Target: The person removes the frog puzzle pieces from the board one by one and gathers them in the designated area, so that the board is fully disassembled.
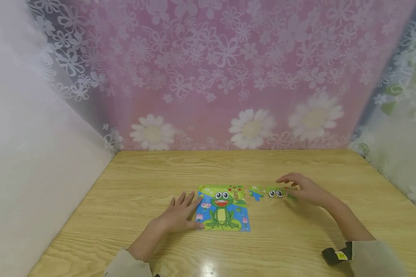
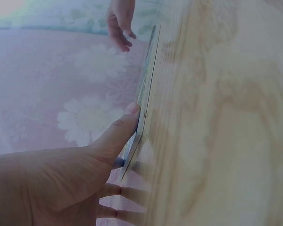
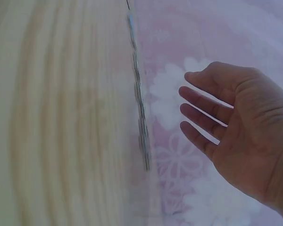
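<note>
A frog picture board point(image 1: 222, 209) lies flat on the wooden table in the head view. My left hand point(image 1: 177, 217) rests at its left side with fingers spread, the thumb on the lower left corner. Seen edge-on in the left wrist view, the board point(image 2: 142, 106) has the thumb against its surface. To its right, loose jigsaw pieces lie in a row: a blue-green piece point(image 1: 256, 193), a piece with the frog's eyes point(image 1: 275, 193) and one partly under my right hand point(image 1: 308, 189). That hand hovers over the row's right end, fingers loosely bent and holding nothing in the right wrist view.
The wooden table point(image 1: 124, 184) runs back to a pink flowered curtain point(image 1: 201, 96). A white wall point(image 1: 38, 134) borders the left side, and flowered cloth point(image 1: 405, 127) hangs at the right. A black strap point(image 1: 336, 255) is at the right cuff.
</note>
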Available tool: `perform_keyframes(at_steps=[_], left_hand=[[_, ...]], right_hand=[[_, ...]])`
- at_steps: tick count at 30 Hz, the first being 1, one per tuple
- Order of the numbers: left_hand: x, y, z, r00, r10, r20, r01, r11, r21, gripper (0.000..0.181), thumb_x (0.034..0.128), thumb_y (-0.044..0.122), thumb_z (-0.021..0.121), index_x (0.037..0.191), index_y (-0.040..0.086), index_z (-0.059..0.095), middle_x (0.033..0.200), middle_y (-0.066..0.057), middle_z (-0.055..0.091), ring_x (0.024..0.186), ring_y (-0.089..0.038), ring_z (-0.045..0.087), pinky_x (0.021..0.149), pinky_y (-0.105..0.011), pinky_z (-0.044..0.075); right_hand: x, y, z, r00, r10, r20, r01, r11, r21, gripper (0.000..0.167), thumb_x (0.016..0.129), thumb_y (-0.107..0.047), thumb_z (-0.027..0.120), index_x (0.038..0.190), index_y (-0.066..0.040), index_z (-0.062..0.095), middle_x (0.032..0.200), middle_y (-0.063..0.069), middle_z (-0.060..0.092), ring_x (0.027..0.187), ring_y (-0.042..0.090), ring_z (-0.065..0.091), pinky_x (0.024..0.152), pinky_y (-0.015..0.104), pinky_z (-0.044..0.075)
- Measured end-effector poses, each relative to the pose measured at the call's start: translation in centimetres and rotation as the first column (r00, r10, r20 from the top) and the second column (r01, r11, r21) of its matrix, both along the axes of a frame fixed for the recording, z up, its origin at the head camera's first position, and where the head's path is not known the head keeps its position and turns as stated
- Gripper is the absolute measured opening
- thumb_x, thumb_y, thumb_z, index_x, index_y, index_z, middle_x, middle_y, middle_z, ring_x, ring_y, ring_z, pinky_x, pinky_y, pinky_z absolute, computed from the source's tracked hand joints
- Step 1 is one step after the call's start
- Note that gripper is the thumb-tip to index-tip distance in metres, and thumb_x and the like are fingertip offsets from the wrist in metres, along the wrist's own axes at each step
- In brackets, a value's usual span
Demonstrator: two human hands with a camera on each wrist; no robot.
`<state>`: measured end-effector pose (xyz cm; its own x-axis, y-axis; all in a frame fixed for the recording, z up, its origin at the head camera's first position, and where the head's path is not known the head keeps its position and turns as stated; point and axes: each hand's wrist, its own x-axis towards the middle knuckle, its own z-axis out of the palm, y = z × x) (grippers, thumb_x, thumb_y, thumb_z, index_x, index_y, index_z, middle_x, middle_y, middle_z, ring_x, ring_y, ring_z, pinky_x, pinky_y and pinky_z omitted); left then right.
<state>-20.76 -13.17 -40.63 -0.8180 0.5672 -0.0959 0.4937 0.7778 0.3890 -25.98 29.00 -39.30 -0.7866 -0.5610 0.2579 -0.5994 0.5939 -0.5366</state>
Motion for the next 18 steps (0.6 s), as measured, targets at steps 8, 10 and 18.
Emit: perform_keyframes(at_steps=[8, 10, 18], left_hand=[[0.0, 0.0, 0.0, 1.0, 0.008, -0.001, -0.008, 1.0, -0.02, 0.088, 0.0838, 0.056, 0.056, 0.147, 0.008, 0.019, 0.149, -0.021, 0.01, 0.133, -0.043, 0.002, 0.101, -0.061, 0.005], [0.0, 0.0, 0.0, 1.0, 0.009, -0.004, -0.009, 1.0, -0.021, 0.088, 0.0839, 0.056, 0.056, 0.147, 0.006, 0.019, 0.149, -0.021, 0.01, 0.133, -0.043, 0.002, 0.101, -0.061, 0.005], [0.0, 0.0, 0.1, 1.0, 0.007, 0.001, -0.007, 1.0, -0.016, 0.088, 0.084, 0.055, 0.056, 0.146, 0.005, 0.019, 0.149, -0.021, 0.01, 0.133, -0.043, 0.002, 0.101, -0.061, 0.005]], right_hand=[[-0.3, -5.0, 0.5, 0.994, 0.081, 0.071, -0.084, 0.996, 0.03, 0.031, 0.089, -0.002, 0.058, 0.119, 0.0, 0.056, 0.116, 0.011, 0.054, 0.103, 0.032, 0.049, 0.082, 0.05, 0.043], [-0.4, -6.2, 0.5, 0.991, 0.101, 0.087, -0.105, 0.994, 0.042, 0.03, 0.089, -0.001, 0.056, 0.119, 0.0, 0.057, 0.116, 0.011, 0.054, 0.105, 0.032, 0.048, 0.083, 0.05, 0.043], [-0.5, -10.8, 0.4, 0.976, 0.18, 0.123, -0.188, 0.98, 0.063, 0.028, 0.09, -0.003, 0.055, 0.118, -0.005, 0.059, 0.117, 0.008, 0.054, 0.104, 0.03, 0.047, 0.079, 0.047, 0.042]])
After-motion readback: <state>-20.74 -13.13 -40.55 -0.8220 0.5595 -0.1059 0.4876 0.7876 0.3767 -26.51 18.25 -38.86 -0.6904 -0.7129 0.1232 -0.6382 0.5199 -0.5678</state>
